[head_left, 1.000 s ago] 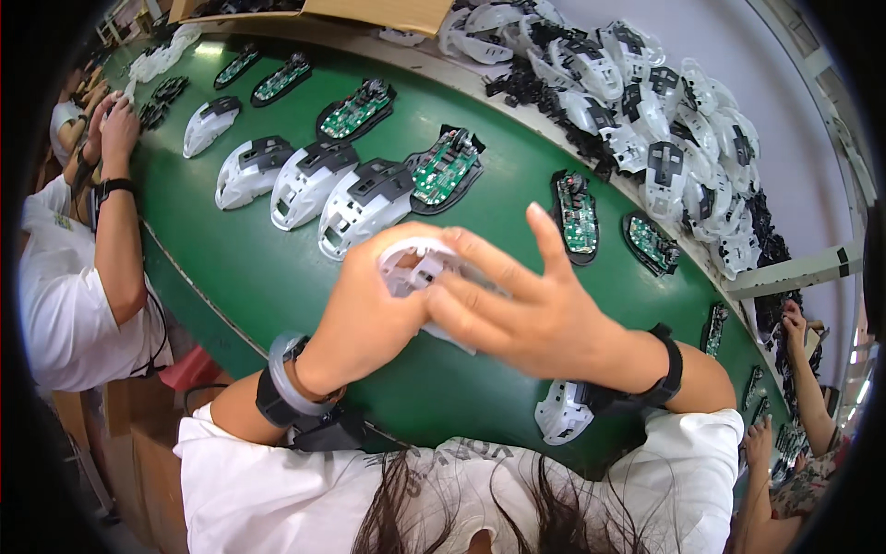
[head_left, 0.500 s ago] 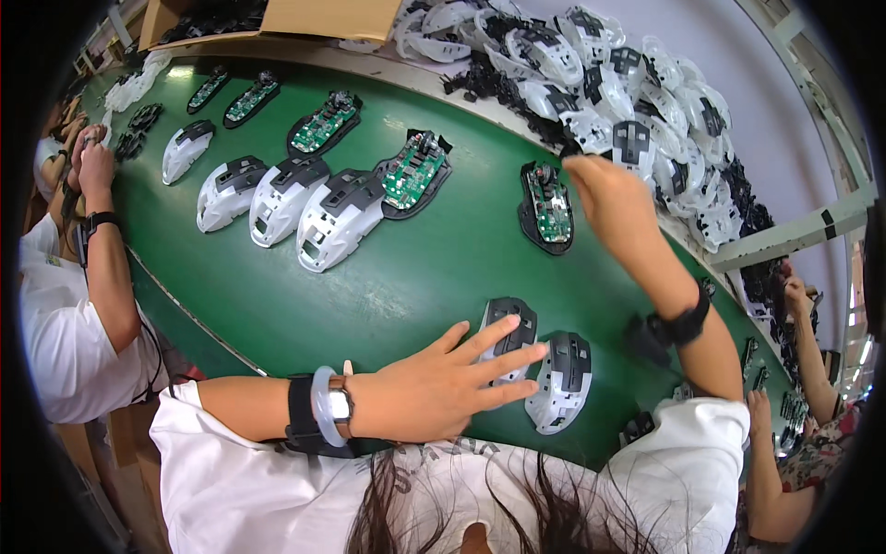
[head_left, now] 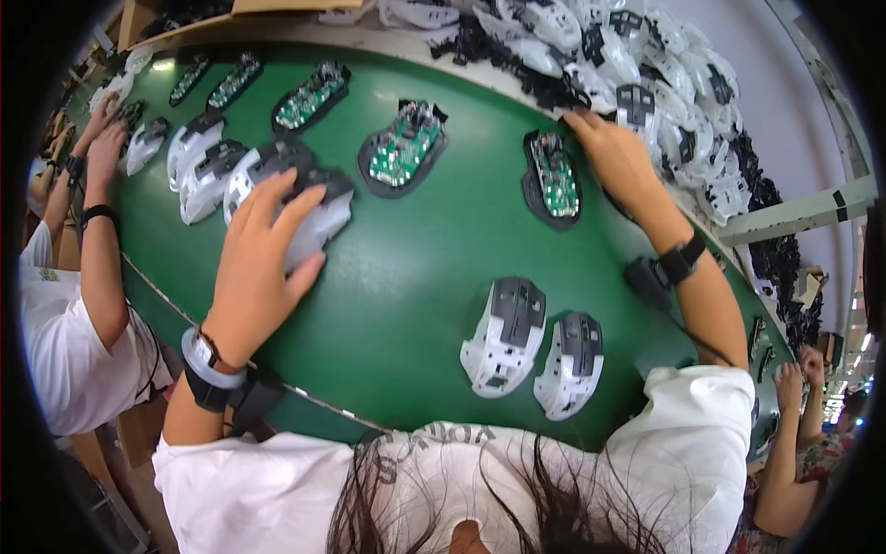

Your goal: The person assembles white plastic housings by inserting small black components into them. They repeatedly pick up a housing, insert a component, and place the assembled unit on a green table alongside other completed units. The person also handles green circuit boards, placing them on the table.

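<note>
Bent around a white-and-grey computer mouse top shell, my left hand has its thumb at the near side and its fingers over the top; the shell is blurred. Several similar shells lie in a row just left of it. My right hand is at the far edge of the table, fingertips pinched at the small black parts; what they hold is too small to make out. Beside it lies a black mouse base with a green circuit board. Two more shells rest on the table near me.
Several bases with circuit boards line the far side of the green table. A large heap of white shells stands behind, with a cardboard box at the far left. Co-workers' arms show at both sides.
My left hand has gone from the two near shells to the row at the left and grips a shell there. My right hand has shifted slightly away from me.
</note>
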Available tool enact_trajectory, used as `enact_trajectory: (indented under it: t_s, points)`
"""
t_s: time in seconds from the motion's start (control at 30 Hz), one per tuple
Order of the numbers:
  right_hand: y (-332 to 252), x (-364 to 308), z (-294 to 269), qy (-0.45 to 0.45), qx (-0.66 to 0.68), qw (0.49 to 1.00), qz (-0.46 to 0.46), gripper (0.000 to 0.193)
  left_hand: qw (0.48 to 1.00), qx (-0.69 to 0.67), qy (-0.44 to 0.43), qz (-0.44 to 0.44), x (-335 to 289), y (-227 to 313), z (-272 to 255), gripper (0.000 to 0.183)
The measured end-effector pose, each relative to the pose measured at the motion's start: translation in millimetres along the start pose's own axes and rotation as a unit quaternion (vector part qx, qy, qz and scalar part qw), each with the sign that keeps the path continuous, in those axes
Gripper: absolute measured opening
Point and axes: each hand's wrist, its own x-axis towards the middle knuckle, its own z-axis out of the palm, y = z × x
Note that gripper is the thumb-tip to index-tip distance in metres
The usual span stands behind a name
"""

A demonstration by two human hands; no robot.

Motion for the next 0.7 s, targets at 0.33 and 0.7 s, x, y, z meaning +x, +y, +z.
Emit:
enact_trajectory:
  t_s: [0.33, 0.7]
  points:
    - [-37.7, 55.5, -50.3, 0.112, 0.125, 0.986, -0.025, 0.018, 0.785, -0.598, -0.026, -0.157, 1.3, 38.4, -34.6, 0.057]
    - [-26.8, 143.4, 21.3, 0.052, -0.044, 0.997, -0.048, 0.014, 0.646, -0.731, -0.108, -0.191, 27.3, 47.1, 10.5, 0.053]
